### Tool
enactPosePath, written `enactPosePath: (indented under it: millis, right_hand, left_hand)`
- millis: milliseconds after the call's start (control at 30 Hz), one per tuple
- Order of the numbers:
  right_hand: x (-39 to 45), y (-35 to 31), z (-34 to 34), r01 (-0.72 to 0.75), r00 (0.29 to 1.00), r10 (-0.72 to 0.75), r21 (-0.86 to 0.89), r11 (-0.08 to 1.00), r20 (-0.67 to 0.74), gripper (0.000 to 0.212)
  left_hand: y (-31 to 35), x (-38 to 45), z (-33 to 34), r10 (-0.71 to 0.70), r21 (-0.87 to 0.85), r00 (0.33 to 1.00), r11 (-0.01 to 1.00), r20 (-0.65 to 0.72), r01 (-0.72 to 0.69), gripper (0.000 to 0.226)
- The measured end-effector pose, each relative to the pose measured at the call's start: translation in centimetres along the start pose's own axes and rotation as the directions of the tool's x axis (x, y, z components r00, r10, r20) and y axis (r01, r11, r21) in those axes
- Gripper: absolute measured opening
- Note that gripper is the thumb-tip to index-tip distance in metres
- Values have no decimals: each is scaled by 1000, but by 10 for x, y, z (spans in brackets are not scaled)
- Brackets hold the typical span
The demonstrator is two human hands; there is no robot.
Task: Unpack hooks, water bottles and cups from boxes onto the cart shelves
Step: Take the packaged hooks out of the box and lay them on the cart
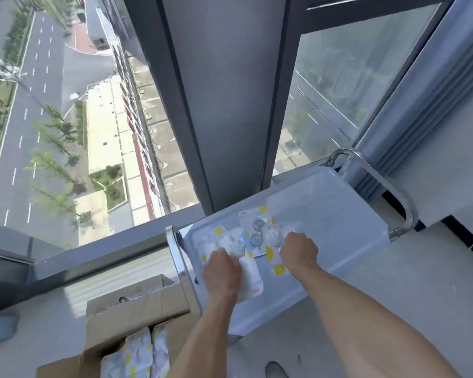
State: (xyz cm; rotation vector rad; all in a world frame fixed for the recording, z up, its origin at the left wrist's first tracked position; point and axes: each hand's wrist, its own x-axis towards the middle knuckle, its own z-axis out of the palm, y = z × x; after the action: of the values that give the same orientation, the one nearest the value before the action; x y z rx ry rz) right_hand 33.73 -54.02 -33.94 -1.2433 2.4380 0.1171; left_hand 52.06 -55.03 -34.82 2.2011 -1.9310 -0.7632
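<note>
- My left hand (221,268) is down on the top shelf of the pale grey plastic cart with chrome tube handles (339,214), knuckles up, fingers curled over the near white blister-card hook pack with red print (250,279); grip looks clenched on that pack, though the fingertips are hidden under the hand.
- My right hand (298,249) is further right on the same shelf, fingers curled at the edge of a clear-bubble hook pack with yellow dots (273,236); grasping it by the edge as far as I can see.
- More hook packs lie flat on the shelf between and beyond both hands, overlapping each other: one with grey round hooks (256,230), one at far left with a yellow dot (216,236).
- Open brown cardboard box (137,309) on the floor, just left of the cart, below my left forearm; more white and yellow-dotted packs (137,353) stacked inside.
- Cart stands against the floor-to-ceiling window with dark frame (230,105).
</note>
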Motion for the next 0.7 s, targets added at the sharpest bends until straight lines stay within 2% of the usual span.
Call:
enactPosePath:
  millis: [67, 167, 300, 400, 467, 533, 633, 700]
  right_hand:
    - [22, 4, 32, 45, 996, -43, -33, 998, 80, 27]
    - [34, 5, 65, 76, 990, -71, -34, 997, 125, 27]
    - [38, 16, 106, 74, 978, -60, -65, 995, 199, 27]
    - [36, 21, 114, 48, 982, -34, -73, 996, 184, 26]
    - [38, 14, 106, 23, 990, -21, -14, 1000, 139, 24]
    - [39, -11, 82, 11, 996, -20, 107, 994, 81, 27]
    - [33, -80, 32, 97, 995, -93, 287, 953, -29, 29]
    - [16, -137, -3, 178, 983, -144, 377, 909, -118, 26]
  left_hand:
    - [-10, -5, 48, -71, 122, 991, 991, 111, 57, 26]
    - [-31, -12, 85, -139, 242, 970, 966, 199, 89, 27]
    - [-44, -16, 117, -189, 221, 955, 965, 227, 139, 20]
    - [-46, -13, 121, -159, 216, 963, 970, 216, 112, 25]
    - [-40, -5, 105, -112, 233, 973, 970, 201, 63, 31]
    - [-31, 15, 70, -53, 225, 991, 974, 126, 24, 27]
    - [-25, 60, -21, 27, 141, 997, 990, -77, -16, 14]
    - [-40, 80, -88, -5, 66, 977, 998, -214, 20, 13]
